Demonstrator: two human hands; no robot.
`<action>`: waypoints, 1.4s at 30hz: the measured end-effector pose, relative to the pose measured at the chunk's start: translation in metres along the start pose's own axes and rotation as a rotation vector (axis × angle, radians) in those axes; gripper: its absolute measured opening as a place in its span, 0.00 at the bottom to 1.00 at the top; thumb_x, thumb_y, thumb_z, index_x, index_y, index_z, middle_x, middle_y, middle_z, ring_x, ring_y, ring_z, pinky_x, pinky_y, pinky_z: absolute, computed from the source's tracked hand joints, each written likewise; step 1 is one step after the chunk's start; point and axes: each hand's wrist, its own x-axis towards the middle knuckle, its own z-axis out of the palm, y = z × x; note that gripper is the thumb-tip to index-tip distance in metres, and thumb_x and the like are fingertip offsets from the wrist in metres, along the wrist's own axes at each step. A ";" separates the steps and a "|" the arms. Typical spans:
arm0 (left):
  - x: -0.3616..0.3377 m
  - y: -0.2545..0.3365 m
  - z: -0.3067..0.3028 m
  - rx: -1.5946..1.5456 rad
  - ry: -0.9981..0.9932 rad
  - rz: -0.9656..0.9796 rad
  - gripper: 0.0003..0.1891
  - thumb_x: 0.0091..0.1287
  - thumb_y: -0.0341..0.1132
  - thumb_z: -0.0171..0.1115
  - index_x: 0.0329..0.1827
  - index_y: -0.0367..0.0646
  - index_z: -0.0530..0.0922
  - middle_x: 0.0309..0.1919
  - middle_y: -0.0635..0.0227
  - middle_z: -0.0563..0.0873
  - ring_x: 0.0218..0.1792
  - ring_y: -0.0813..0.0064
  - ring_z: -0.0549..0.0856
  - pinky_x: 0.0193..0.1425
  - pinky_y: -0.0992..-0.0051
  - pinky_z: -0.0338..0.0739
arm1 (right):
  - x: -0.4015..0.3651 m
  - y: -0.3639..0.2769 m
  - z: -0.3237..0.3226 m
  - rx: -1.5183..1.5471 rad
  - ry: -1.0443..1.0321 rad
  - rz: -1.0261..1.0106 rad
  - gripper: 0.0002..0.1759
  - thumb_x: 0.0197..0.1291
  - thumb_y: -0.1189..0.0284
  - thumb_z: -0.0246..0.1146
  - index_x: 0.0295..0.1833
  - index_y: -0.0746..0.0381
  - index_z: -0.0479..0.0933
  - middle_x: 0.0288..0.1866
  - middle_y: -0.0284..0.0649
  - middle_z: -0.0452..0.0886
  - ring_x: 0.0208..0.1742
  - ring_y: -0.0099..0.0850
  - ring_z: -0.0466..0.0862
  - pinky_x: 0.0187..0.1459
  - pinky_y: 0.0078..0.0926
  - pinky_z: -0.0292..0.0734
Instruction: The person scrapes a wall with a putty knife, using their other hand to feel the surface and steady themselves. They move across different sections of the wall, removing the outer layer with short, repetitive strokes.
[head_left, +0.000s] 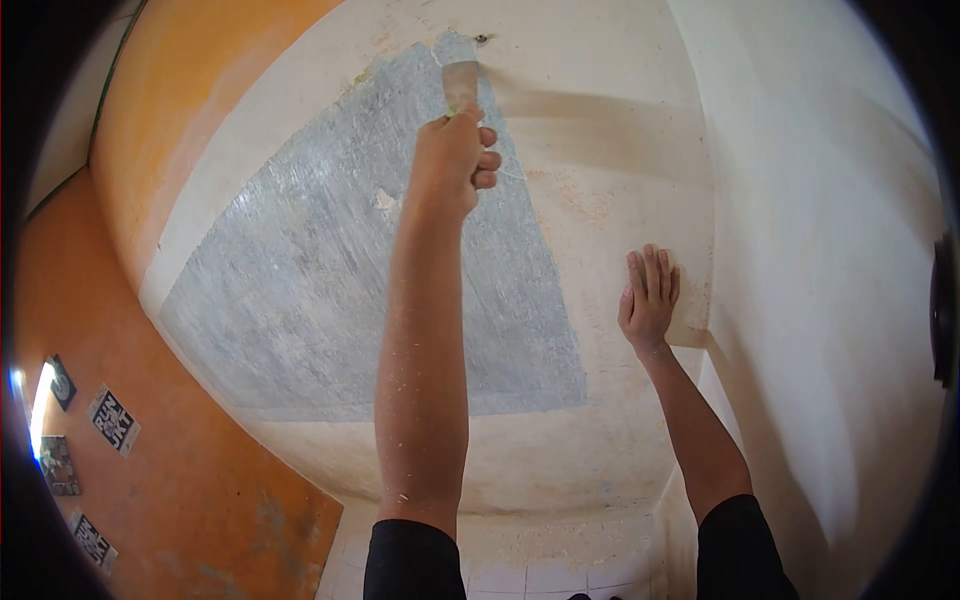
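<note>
My left hand [458, 155] is closed around the handle of a scraper [460, 82], whose broad blade points up against the wall near the top of a grey patch [330, 270]. Most of the handle is hidden in the fist. Around this patch the wall surface [600, 130] is cream, and a small pale spot [384, 199] shows within the grey. Lower and to the right, my right hand [651, 298] lies flat on the cream wall, fingers spread upward and holding nothing. White specks dot the left forearm.
A small dark fixture or hole [482, 39] sits beside the scraper. On the left is an orange wall [190, 400] with stickers [115, 420]. A pale wall [820, 250] bounds the right side, with a dark object [941, 310] at its edge. Floor tiles [555, 577] show at the bottom.
</note>
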 end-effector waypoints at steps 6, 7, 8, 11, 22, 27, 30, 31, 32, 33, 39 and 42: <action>0.019 0.016 -0.002 -0.018 -0.013 -0.003 0.15 0.76 0.40 0.52 0.44 0.33 0.74 0.30 0.66 0.75 0.21 0.82 0.70 0.18 0.79 0.60 | -0.001 0.001 -0.001 0.006 -0.011 0.001 0.27 0.75 0.67 0.45 0.76 0.57 0.69 0.81 0.44 0.62 0.83 0.45 0.56 0.80 0.54 0.44; 0.015 0.011 -0.004 -0.021 -0.009 -0.007 0.15 0.76 0.40 0.52 0.44 0.33 0.74 0.30 0.66 0.75 0.21 0.82 0.70 0.18 0.79 0.60 | -0.002 0.001 -0.001 0.007 -0.016 -0.003 0.27 0.75 0.67 0.45 0.76 0.57 0.69 0.81 0.44 0.62 0.83 0.45 0.56 0.80 0.54 0.44; 0.006 0.002 -0.006 -0.023 -0.012 -0.027 0.14 0.77 0.39 0.53 0.47 0.33 0.74 0.29 0.68 0.75 0.21 0.84 0.69 0.18 0.81 0.59 | -0.002 0.001 -0.001 0.010 -0.014 0.008 0.27 0.74 0.66 0.47 0.76 0.54 0.70 0.81 0.42 0.63 0.82 0.44 0.57 0.80 0.55 0.45; 0.014 0.006 -0.001 -0.013 -0.017 -0.013 0.15 0.78 0.40 0.54 0.52 0.34 0.74 0.30 0.71 0.74 0.21 0.85 0.68 0.19 0.82 0.58 | 0.002 0.003 0.000 0.013 0.007 0.017 0.27 0.73 0.66 0.48 0.76 0.54 0.69 0.81 0.42 0.63 0.83 0.44 0.57 0.80 0.55 0.45; 0.007 -0.010 0.000 -0.241 -0.100 -0.066 0.19 0.79 0.43 0.53 0.61 0.37 0.71 0.29 0.75 0.69 0.20 0.87 0.63 0.18 0.84 0.53 | 0.001 -0.002 -0.004 0.018 0.012 0.007 0.26 0.74 0.68 0.47 0.75 0.57 0.70 0.80 0.44 0.63 0.82 0.44 0.58 0.80 0.53 0.45; 0.017 -0.005 0.004 -0.253 -0.098 -0.043 0.18 0.79 0.44 0.53 0.60 0.39 0.71 0.28 0.76 0.69 0.19 0.88 0.63 0.17 0.84 0.51 | -0.002 0.000 0.000 -0.004 0.002 0.027 0.27 0.73 0.64 0.48 0.75 0.52 0.71 0.80 0.41 0.64 0.82 0.43 0.60 0.79 0.54 0.47; 0.005 -0.021 -0.004 -0.221 -0.116 -0.087 0.18 0.79 0.44 0.52 0.60 0.39 0.71 0.27 0.76 0.69 0.19 0.88 0.62 0.17 0.85 0.51 | -0.002 0.000 0.001 -0.004 0.015 0.026 0.27 0.73 0.64 0.48 0.75 0.52 0.71 0.80 0.41 0.64 0.82 0.43 0.59 0.79 0.54 0.47; 0.005 -0.021 -0.005 -0.222 -0.125 -0.087 0.17 0.79 0.44 0.52 0.60 0.39 0.71 0.27 0.76 0.70 0.19 0.88 0.63 0.17 0.85 0.52 | 0.000 0.000 0.000 -0.010 0.023 0.029 0.27 0.73 0.64 0.48 0.75 0.52 0.71 0.80 0.41 0.64 0.82 0.43 0.59 0.79 0.54 0.47; 0.007 -0.021 -0.006 -0.225 -0.133 -0.088 0.17 0.79 0.44 0.52 0.60 0.40 0.71 0.28 0.76 0.70 0.19 0.88 0.63 0.17 0.85 0.52 | 0.000 0.000 -0.001 -0.010 0.019 0.013 0.27 0.73 0.66 0.47 0.75 0.55 0.70 0.80 0.43 0.64 0.82 0.44 0.59 0.80 0.54 0.46; 0.011 -0.016 -0.003 -0.212 -0.113 -0.049 0.18 0.80 0.45 0.51 0.61 0.40 0.71 0.28 0.76 0.70 0.20 0.89 0.64 0.17 0.85 0.53 | -0.001 -0.002 -0.003 -0.006 0.009 -0.002 0.27 0.74 0.68 0.46 0.75 0.58 0.70 0.80 0.45 0.63 0.82 0.45 0.58 0.80 0.54 0.45; 0.005 -0.019 -0.027 -0.278 -0.222 -0.077 0.18 0.82 0.44 0.47 0.62 0.38 0.72 0.30 0.74 0.72 0.24 0.88 0.69 0.18 0.86 0.58 | 0.000 -0.001 -0.003 -0.014 -0.002 0.000 0.27 0.73 0.68 0.46 0.74 0.58 0.71 0.80 0.46 0.64 0.82 0.46 0.58 0.80 0.54 0.45; -0.008 -0.037 -0.045 -0.249 -0.175 -0.064 0.19 0.82 0.44 0.46 0.60 0.36 0.73 0.30 0.74 0.73 0.29 0.87 0.74 0.18 0.86 0.63 | -0.002 0.000 -0.002 -0.001 0.015 0.021 0.27 0.72 0.65 0.47 0.74 0.53 0.72 0.80 0.42 0.65 0.82 0.44 0.60 0.79 0.54 0.47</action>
